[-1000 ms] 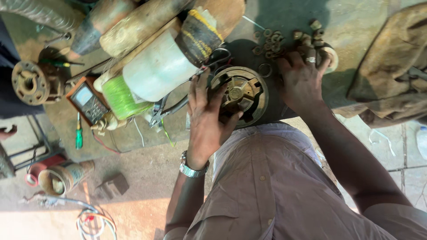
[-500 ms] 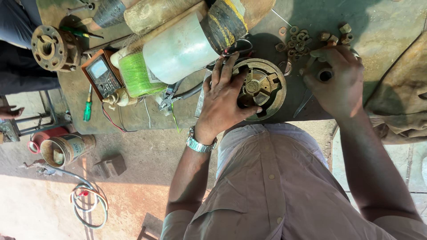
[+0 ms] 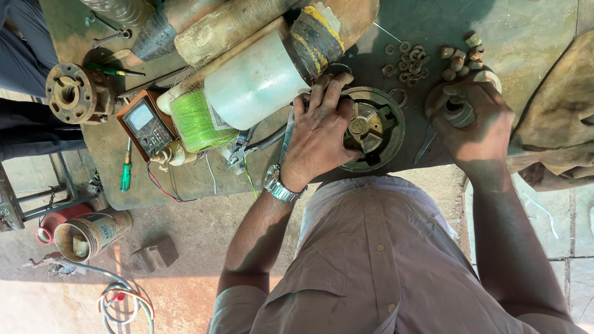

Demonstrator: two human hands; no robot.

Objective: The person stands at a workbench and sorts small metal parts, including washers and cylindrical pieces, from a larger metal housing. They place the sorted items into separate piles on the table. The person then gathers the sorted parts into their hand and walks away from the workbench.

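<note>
My left hand (image 3: 318, 133), with a wristwatch on its wrist, presses flat on the left rim of a round metal pump housing (image 3: 378, 127) with a brass hub in its middle. My right hand (image 3: 475, 117) is closed around a round metal ring part (image 3: 458, 111) just right of the housing. Both rest on a worn grey workbench (image 3: 124, 167). A pile of small nuts and washers (image 3: 408, 62) lies just beyond the housing, and brass fittings (image 3: 461, 57) lie above my right hand.
A large motor cylinder with white and green wrapping (image 3: 247, 86) lies left of my hand. Pliers (image 3: 247, 148), an orange multimeter (image 3: 145, 124), a green screwdriver (image 3: 126, 170) and a rusty flange (image 3: 71, 93) sit further left. A tin can (image 3: 90, 235) stands on the floor; a cloth (image 3: 557, 124) at the right.
The view shifted, so everything sits lower and further right in frame. My right hand came down from the nut pile and closed on the ring part. My left hand stays on the housing.
</note>
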